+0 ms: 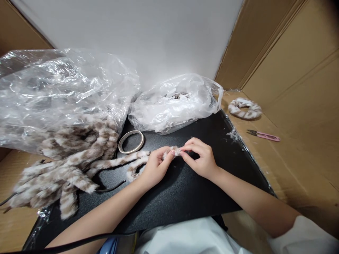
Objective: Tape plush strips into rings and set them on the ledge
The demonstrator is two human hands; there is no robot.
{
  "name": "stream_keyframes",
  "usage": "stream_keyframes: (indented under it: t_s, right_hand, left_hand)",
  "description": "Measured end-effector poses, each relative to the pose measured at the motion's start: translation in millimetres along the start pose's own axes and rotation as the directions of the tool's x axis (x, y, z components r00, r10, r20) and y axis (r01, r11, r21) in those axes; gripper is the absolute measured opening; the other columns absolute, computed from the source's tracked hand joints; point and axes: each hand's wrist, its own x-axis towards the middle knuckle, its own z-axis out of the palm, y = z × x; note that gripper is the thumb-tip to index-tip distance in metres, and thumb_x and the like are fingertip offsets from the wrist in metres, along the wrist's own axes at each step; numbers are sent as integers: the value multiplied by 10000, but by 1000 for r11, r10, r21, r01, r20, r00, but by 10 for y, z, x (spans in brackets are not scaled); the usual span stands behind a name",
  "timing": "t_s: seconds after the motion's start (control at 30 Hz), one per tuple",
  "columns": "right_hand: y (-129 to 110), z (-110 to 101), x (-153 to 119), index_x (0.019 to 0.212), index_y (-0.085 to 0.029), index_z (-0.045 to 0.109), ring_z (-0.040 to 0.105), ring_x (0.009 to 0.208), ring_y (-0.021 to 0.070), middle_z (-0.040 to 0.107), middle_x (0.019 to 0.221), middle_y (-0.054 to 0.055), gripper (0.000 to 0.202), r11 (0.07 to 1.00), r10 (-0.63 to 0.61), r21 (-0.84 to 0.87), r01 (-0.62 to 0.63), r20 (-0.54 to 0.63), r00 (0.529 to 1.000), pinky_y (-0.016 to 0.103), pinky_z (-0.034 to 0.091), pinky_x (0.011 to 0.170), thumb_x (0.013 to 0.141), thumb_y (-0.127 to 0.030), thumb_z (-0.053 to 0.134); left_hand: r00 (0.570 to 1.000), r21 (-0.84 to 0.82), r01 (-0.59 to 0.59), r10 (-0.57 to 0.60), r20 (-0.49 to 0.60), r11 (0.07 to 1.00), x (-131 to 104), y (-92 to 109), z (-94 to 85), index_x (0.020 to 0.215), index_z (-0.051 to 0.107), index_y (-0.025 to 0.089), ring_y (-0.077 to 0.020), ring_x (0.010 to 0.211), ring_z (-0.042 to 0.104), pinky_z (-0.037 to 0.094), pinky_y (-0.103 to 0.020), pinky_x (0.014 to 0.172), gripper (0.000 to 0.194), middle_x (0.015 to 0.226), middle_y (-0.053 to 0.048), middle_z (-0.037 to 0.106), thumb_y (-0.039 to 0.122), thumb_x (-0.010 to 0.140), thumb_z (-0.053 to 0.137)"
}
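A fluffy white-and-brown fur strip (136, 168) runs from under my left hand (156, 165), which is closed around it near the middle of the black table. My right hand (200, 157) pinches the strip's end with thumb and fingertips, just right of the left hand. Whatever detail lies between those fingertips is too small to make out. More furry strips (66, 169) lie heaped to the left, with a black cord (112, 187) poking out of the heap. Just beyond my left hand rests a roll of tape (131, 142).
A large clear plastic bag (66, 84) covers part of the heap. A smaller bag (180, 102) with white pieces stands at the table's back. On cardboard at right lie a finished-looking furry ring (245, 108) and pink thread snips (263, 135). Cardboard walls (291, 70) border the black table (180, 197).
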Motion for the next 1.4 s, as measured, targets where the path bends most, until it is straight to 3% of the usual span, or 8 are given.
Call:
stream_keyframes:
  t_s: [0.23,0.4,0.63,0.83,1.03,1.13,1.3,1.4]
  right_hand:
    - [18,21,-5,777,-194,693,566,643,134,630,740,20,70,993,94,71,-97,48,994,292,461,638,813,-151,651]
    - [39,18,-5,739,-178,718,568,619,121,631,701,14,66,973,125,184,-137,74,989,269,454,596,798,-157,697]
    - [127,-296,155,698,-207,764,582,596,119,648,658,12,113,874,204,395,-284,232,951,259,461,554,714,-311,806]
    - [131,-470,221,733,-215,778,588,588,107,656,652,3,89,845,144,434,-312,376,915,243,460,555,691,-272,831]
    - [2,-259,119,772,-197,771,613,630,118,671,699,17,63,893,80,395,-214,329,941,253,487,594,747,-252,791]
    - [-7,-208,106,836,-190,762,614,665,128,676,739,23,85,912,91,362,-195,284,954,260,495,622,765,-236,772]
    - [92,-237,116,935,-199,725,630,789,166,695,862,45,119,960,252,77,-270,188,949,311,516,726,839,-176,658]
    - [91,-181,80,975,-208,707,628,941,206,711,988,62,169,990,142,-47,-134,252,957,378,498,857,858,-137,609]
  left_hand:
    - [997,177,-63,56,47,982,-13,45,-17,670,466,172,-121,620,384,305,-249,608,348,636,32,425,373,950,421]
    - [980,427,-195,157,122,883,10,49,-87,654,411,183,-127,594,396,301,-275,647,358,618,35,442,337,975,370]
    - [890,599,-439,236,389,670,54,90,-346,657,463,185,-147,586,444,317,-289,634,390,630,4,492,331,991,325]
    - [831,616,-532,219,510,581,-12,88,-460,735,548,184,-163,607,509,334,-294,625,360,658,-20,554,313,994,334]
    - [889,522,-370,130,438,769,-169,213,-267,1120,539,188,-197,806,621,411,-289,691,241,947,-69,676,342,953,459]
    - [920,431,-275,105,377,859,-180,255,-208,911,548,187,-154,650,560,369,-261,586,197,764,-23,619,274,972,382]
    - [992,225,-122,124,3,967,-66,225,-379,658,377,204,-123,555,409,338,-255,557,380,611,25,409,364,994,300]
    - [996,373,-89,82,34,924,-29,201,-474,660,369,208,-131,554,415,326,-258,552,370,600,31,408,423,960,384]
